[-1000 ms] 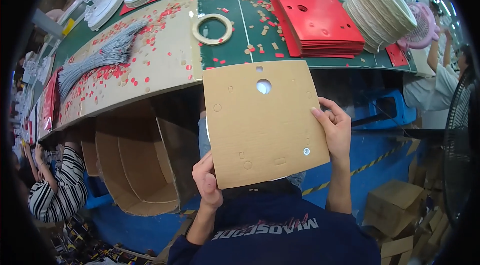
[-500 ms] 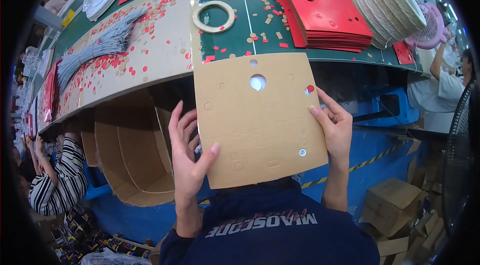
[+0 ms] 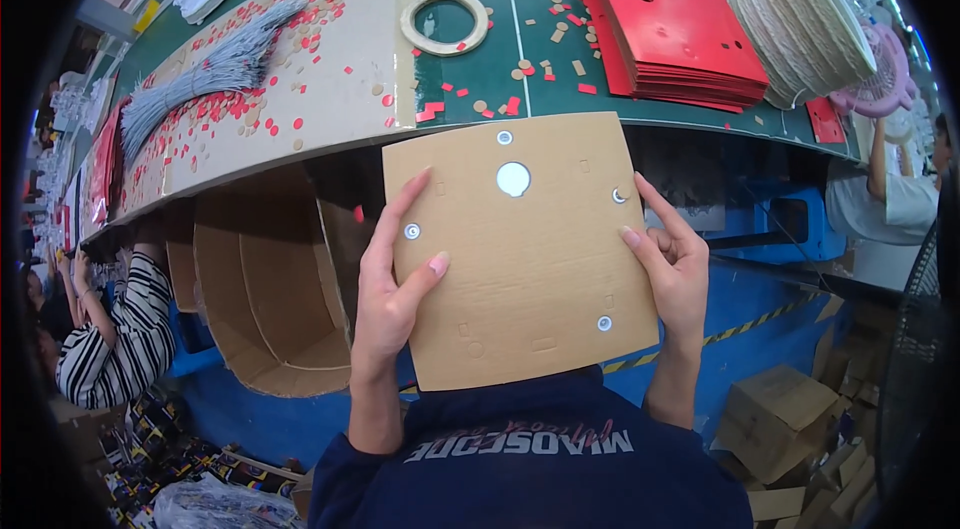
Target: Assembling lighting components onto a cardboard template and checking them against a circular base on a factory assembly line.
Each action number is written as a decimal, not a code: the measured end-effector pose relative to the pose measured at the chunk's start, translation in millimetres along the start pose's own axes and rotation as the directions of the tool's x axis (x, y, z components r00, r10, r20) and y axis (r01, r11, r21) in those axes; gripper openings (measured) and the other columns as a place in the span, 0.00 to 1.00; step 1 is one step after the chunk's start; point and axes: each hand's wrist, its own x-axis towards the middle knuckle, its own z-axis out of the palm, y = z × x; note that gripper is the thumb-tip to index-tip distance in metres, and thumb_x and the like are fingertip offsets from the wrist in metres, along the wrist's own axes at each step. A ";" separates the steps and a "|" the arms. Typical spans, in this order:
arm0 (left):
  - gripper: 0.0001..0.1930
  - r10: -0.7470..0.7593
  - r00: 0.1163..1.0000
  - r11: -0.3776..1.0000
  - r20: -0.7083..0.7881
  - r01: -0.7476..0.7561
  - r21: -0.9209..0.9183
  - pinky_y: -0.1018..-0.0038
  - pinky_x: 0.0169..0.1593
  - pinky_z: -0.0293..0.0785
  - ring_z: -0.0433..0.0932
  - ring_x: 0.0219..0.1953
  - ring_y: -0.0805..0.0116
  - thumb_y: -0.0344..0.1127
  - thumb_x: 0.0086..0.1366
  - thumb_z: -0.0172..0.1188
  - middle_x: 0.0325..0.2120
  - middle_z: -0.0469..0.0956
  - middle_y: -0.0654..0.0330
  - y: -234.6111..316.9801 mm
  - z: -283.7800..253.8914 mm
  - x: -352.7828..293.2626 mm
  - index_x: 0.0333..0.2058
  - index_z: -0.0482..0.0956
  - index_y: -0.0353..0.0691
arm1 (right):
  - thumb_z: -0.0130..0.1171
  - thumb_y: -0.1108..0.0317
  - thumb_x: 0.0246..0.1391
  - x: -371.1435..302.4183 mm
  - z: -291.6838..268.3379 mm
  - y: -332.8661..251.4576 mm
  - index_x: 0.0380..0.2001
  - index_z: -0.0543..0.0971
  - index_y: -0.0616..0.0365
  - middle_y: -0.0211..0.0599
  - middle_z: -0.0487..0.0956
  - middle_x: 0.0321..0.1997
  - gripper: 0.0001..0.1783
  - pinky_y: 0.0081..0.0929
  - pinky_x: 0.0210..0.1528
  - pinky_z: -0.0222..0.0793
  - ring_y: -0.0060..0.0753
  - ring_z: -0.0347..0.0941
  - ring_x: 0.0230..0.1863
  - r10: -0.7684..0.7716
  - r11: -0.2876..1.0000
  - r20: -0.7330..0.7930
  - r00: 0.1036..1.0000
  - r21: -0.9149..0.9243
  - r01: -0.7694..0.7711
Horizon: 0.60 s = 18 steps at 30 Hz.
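Note:
A square brown cardboard sheet [image 3: 520, 269] is held up in front of me, near the table's front edge. It has a large round hole near its top and smaller round holes, some showing a whitish ring. Other small round and rectangular outlines are still filled in. My left hand [image 3: 390, 289] grips the left edge, its thumb and a fingertip on the brown face beside one ringed hole; its other fingers are hidden behind. On the right edge my right hand [image 3: 672, 264] is closed, thumb in front. A bit of brown card partly covers the small hole [image 3: 620, 195] near it.
On the table [image 3: 480, 79] lie a tape roll [image 3: 444, 22], a bundle of grey wires [image 3: 205, 79], a stack of red sheets [image 3: 680, 24], a cord spool [image 3: 805, 29] and scattered red and brown bits. An open carton [image 3: 270, 289] stands below left; a striped-sleeved person [image 3: 115, 339] is beyond.
The small round outline on the sheet's left side is now an open hole. The red disc at the right-hand hole is gone, and a red bit shows in the air left of the sheet.

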 end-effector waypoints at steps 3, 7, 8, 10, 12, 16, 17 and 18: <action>0.35 -0.048 0.997 0.999 -0.062 0.049 0.013 0.66 0.64 0.69 0.72 0.61 0.62 0.28 0.61 0.63 0.60 0.71 0.48 -0.6 8.9 5.2 0.68 0.65 0.39 | 0.65 0.74 0.59 4.5 -5.6 -2.8 0.66 0.73 0.59 0.19 0.68 0.15 0.31 0.14 0.21 0.48 0.07 0.57 0.16 -0.037 0.991 0.028 0.999 -0.131 0.040; 0.33 -0.021 0.999 0.990 -0.036 0.025 0.136 0.66 0.63 0.69 0.74 0.59 0.61 0.28 0.62 0.63 0.58 0.73 0.47 3.6 5.8 6.4 0.67 0.66 0.38 | 0.69 0.73 0.51 10.8 -4.8 -19.3 0.67 0.72 0.57 0.39 0.79 0.44 0.38 0.24 0.43 0.70 0.29 0.76 0.43 -0.282 0.804 0.063 0.957 -0.528 0.272; 0.33 -0.022 1.000 0.986 -0.020 0.025 0.162 0.66 0.63 0.70 0.74 0.58 0.61 0.27 0.61 0.63 0.57 0.74 0.47 5.8 5.1 7.1 0.66 0.66 0.38 | 0.69 0.74 0.48 12.6 -1.5 -25.1 0.68 0.70 0.57 0.46 0.77 0.60 0.41 0.32 0.57 0.73 0.40 0.77 0.58 -0.509 0.600 0.112 0.854 -0.665 0.445; 0.32 -0.026 1.000 0.981 -0.001 0.025 0.191 0.66 0.62 0.70 0.75 0.58 0.61 0.27 0.61 0.62 0.56 0.75 0.47 6.6 4.2 7.9 0.66 0.67 0.37 | 0.72 0.74 0.43 12.0 3.8 -31.9 0.69 0.68 0.58 0.49 0.66 0.72 0.47 0.43 0.71 0.60 0.52 0.62 0.73 -0.427 0.691 0.092 0.900 -0.609 0.390; 0.32 0.010 1.000 0.979 -0.014 -0.007 0.203 0.66 0.63 0.70 0.75 0.58 0.61 0.27 0.61 0.62 0.57 0.76 0.47 2.3 4.4 10.0 0.66 0.68 0.37 | 0.73 0.71 0.42 17.3 8.1 -34.1 0.70 0.66 0.57 0.49 0.69 0.70 0.48 0.43 0.71 0.60 0.52 0.63 0.72 -0.323 0.741 0.284 0.903 -0.518 0.428; 0.33 0.020 1.000 0.977 -0.024 -0.015 0.215 0.66 0.63 0.70 0.76 0.58 0.60 0.26 0.61 0.62 0.58 0.76 0.46 2.6 5.7 5.9 0.66 0.68 0.36 | 0.76 0.64 0.40 23.1 8.4 -40.0 0.68 0.68 0.58 0.51 0.67 0.71 0.49 0.45 0.72 0.58 0.57 0.57 0.74 -0.274 0.675 0.318 0.908 -0.608 0.417; 0.33 0.016 1.000 0.978 -0.018 -0.012 0.210 0.66 0.64 0.70 0.76 0.58 0.60 0.26 0.60 0.63 0.58 0.76 0.46 3.4 6.4 7.2 0.66 0.69 0.36 | 0.76 0.64 0.40 24.8 8.2 -38.9 0.68 0.68 0.58 0.51 0.67 0.71 0.49 0.45 0.72 0.58 0.57 0.57 0.74 -0.273 0.674 0.316 0.908 -0.611 0.415; 0.33 0.011 1.000 0.979 -0.014 -0.008 0.205 0.66 0.64 0.70 0.76 0.58 0.60 0.26 0.60 0.63 0.58 0.76 0.45 4.1 6.8 8.4 0.66 0.69 0.36 | 0.77 0.64 0.39 26.3 8.4 -35.7 0.67 0.69 0.58 0.50 0.66 0.71 0.49 0.46 0.72 0.58 0.57 0.57 0.74 -0.298 0.629 0.341 0.892 -0.633 0.452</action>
